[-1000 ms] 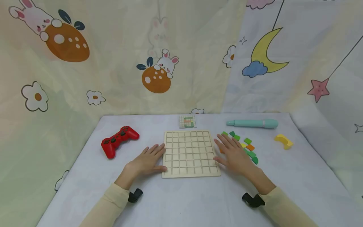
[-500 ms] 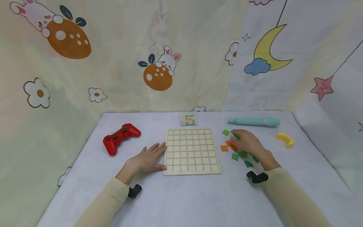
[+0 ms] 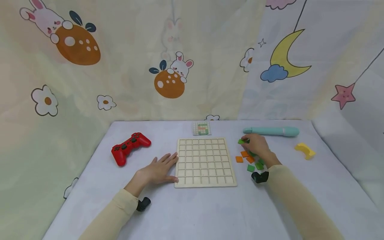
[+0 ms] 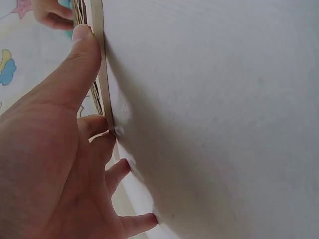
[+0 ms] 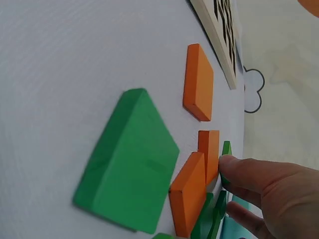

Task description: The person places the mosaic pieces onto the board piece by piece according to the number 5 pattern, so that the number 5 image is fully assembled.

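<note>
A light wooden grid board [image 3: 205, 163] with square cells lies flat on the table. Along its left edge rests my left hand [image 3: 156, 171], fingers spread, the thumb [image 4: 84, 50] touching the rim in the left wrist view. Beyond the board's right side, my right hand [image 3: 256, 145] pinches a green tile [image 3: 241, 141] at the far end of a loose group of tiles. Orange tiles [image 3: 239, 159] and other green tiles [image 3: 250, 168] lie below that hand, some partly hidden by it. Close to the right wrist camera sits a green square tile [image 5: 132, 164].
A small pattern card [image 3: 201, 128] lies behind the board. Turquoise microphone-shaped object [image 3: 271, 131] at the back right, just beyond the right hand. A yellow arch block [image 3: 305, 150] lies farther right, a red game controller [image 3: 131, 148] at left.
My right hand has left the board's right edge, gone over the tiles, then moved to the far green tile with its fingers now pinched. My left hand stays at the board's left edge.
</note>
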Demonstrator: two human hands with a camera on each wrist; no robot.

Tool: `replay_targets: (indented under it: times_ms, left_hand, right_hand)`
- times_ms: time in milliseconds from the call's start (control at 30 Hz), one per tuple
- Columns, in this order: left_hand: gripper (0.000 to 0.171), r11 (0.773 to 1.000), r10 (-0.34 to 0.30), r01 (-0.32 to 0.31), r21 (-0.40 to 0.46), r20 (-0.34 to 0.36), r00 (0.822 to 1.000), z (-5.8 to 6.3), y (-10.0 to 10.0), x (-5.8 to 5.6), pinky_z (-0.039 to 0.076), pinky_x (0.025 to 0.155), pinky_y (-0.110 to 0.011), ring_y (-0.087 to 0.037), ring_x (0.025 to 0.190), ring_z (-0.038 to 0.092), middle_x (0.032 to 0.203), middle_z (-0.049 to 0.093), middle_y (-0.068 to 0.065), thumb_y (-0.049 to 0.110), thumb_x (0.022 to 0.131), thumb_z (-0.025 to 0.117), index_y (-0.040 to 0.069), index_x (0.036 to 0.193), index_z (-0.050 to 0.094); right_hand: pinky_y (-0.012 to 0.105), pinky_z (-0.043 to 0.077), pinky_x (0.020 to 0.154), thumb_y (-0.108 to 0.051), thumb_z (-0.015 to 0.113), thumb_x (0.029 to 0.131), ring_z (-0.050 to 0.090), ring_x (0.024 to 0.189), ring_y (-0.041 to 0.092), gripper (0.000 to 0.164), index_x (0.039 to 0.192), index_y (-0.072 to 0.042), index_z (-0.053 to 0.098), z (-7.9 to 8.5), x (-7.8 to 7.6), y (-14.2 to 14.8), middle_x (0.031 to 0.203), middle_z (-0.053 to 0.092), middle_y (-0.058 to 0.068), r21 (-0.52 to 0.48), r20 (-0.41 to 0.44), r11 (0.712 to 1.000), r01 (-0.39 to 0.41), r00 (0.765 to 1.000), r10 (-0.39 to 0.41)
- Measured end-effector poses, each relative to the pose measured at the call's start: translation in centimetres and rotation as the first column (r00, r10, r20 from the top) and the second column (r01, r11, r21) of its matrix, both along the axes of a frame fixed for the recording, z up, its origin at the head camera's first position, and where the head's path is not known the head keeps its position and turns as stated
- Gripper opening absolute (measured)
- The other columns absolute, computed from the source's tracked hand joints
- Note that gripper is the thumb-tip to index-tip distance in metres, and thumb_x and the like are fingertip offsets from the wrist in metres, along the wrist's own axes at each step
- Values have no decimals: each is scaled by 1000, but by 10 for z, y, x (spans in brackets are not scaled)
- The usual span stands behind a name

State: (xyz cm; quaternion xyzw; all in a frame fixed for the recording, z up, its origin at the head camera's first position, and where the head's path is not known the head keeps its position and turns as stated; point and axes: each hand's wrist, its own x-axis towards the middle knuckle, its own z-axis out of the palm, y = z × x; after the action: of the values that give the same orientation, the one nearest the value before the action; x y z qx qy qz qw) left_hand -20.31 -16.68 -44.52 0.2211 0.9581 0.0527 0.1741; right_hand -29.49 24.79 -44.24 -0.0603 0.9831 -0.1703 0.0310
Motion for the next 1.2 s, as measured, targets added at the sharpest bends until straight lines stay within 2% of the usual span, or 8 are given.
replay_targets:
  times_ms: [100, 167, 267, 367, 500, 633, 767, 1200]
  left_hand:
    - [95, 1000, 1, -1, 4, 2, 1000, 2, 0, 0, 17, 115, -64, -25, 152, 11, 165, 10, 5, 65, 84, 59, 21, 157, 17]
    - [96, 1000, 2, -2, 5, 3, 1000, 3, 0, 1, 17, 115, -65, -26, 152, 11, 165, 11, 5, 66, 83, 59, 21, 157, 17]
    - [96, 1000, 2, -2, 7, 2, 1000, 3, -1, 1, 17, 115, -66, -27, 152, 11, 165, 12, 4, 65, 83, 59, 20, 156, 17]
    - [95, 1000, -1, 1, 8, 1, 1000, 3, -2, 1, 17, 114, -66, -28, 151, 12, 165, 12, 3, 65, 83, 60, 20, 156, 18]
    - [94, 1000, -8, 8, 25, 0, 1000, 4, -1, 1, 17, 114, -67, -30, 151, 12, 164, 13, 1, 64, 84, 60, 18, 156, 19]
    - [95, 999, -9, 9, 37, 4, 1000, 4, 0, 1, 17, 114, -67, -30, 151, 12, 164, 13, 2, 65, 84, 60, 18, 156, 19]
    - [95, 1000, -9, 9, 28, 1, 1000, 1, 0, 1, 17, 115, -65, -27, 152, 12, 165, 12, 4, 65, 83, 59, 19, 156, 18]
    - [95, 999, -9, 8, 37, 5, 1000, 1, -1, 1, 16, 115, -66, -28, 152, 12, 165, 11, 3, 64, 84, 60, 19, 156, 19]
  right_hand:
    - [49, 50, 90, -19, 67, 90, 60, 98, 32, 37, 124, -4, 64, 2, -1, -2, 119, 66, 20, -30, -7, 1000, 1, 1000, -1]
    - [49, 50, 89, -18, 66, 90, 60, 103, 34, 36, 123, -4, 65, 5, 0, -7, 122, 65, 20, -62, -16, 998, -33, 999, 33]
    - [51, 48, 95, -17, 65, 90, 57, 114, 37, 34, 123, -6, 66, 11, 1, -22, 125, 64, 19, -127, -34, 985, -116, 993, 112]
    - [53, 42, 103, -16, 67, 90, 53, 124, 38, 34, 123, -6, 66, 16, 0, -42, 125, 65, 16, -164, -47, 963, -214, 977, 209]
    - [52, 43, 103, -16, 70, 89, 53, 123, 37, 35, 122, -7, 67, 19, -2, -65, 122, 67, 13, -185, -17, 941, -284, 958, 286]
    - [47, 48, 97, -16, 69, 89, 58, 115, 32, 33, 121, -8, 68, 14, -5, -77, 123, 66, 12, -146, 34, 947, -288, 955, 296]
    - [45, 49, 97, -14, 68, 89, 61, 113, 30, 31, 119, -8, 69, 6, -7, -80, 123, 67, 12, -85, 11, 952, -296, 955, 298]
    - [48, 45, 102, -15, 67, 90, 58, 119, 33, 24, 112, -11, 72, 5, 1, -89, 119, 69, 9, -131, -35, 944, -303, 953, 301]
